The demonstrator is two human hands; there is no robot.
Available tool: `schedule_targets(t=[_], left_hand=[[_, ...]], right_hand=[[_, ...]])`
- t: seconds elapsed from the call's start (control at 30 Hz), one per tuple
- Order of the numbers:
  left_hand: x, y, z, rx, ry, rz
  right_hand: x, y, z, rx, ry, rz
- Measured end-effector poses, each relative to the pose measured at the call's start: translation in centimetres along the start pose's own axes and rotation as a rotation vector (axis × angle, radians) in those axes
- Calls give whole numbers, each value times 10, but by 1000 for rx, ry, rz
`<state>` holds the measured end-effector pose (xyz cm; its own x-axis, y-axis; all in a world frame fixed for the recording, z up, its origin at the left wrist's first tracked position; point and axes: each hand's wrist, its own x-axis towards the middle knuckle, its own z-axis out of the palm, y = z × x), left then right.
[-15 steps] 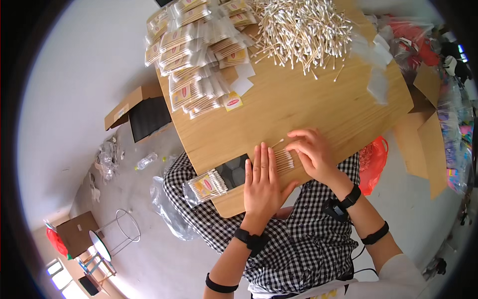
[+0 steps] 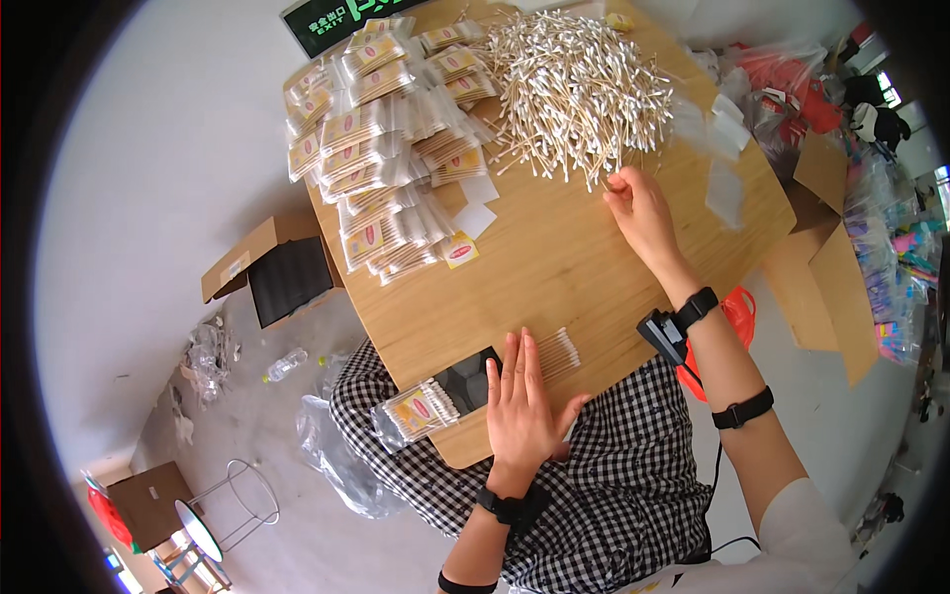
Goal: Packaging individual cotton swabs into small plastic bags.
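Note:
My left hand (image 2: 522, 421) lies flat on the near edge of the table, fingers stretched and thumb spread. Beneath and just right of its fingers is a small row of cotton swabs (image 2: 562, 351), partly hidden by the hand. My right hand (image 2: 641, 213) is at the near edge of a big loose heap of cotton swabs (image 2: 579, 89), its thumb and fingertips pinched together. Whatever sits in that pinch is hidden. Left of my left hand, a clear bag packed with cotton swabs (image 2: 421, 408) with a yellow-white label rests beside a dark hexagon-patterned pad (image 2: 468, 384).
Stacked packets of cotton swabs (image 2: 371, 148) cover the table's far left, with white paper slips (image 2: 475, 220) beside them. Clear plastic bags (image 2: 725, 193) lie at the right edge. Open cardboard boxes (image 2: 821, 287) and a red bag (image 2: 737, 315) are right of the table.
My right hand has moved away from the small row of swabs to the heap, and its fingers have closed. The left hand stays flat beside the row. The view has shifted slightly.

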<state>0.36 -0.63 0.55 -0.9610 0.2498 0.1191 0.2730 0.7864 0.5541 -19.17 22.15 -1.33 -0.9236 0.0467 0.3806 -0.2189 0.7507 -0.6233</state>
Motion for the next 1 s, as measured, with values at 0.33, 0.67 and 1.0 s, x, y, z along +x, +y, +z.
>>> schedule_targets(t=[0.33,0.67,1.0], left_hand=[[-2,-6,0,-125,50,-2],[-2,-4,-2,-22,7,-35],[-4,-8,-1,-120,58,-23]], right_hand=[[-69,-63,-28,64,-309,-66],[-42,-48,-30,-73,-108,-41],[-44,5,-31,-197,19,130]])
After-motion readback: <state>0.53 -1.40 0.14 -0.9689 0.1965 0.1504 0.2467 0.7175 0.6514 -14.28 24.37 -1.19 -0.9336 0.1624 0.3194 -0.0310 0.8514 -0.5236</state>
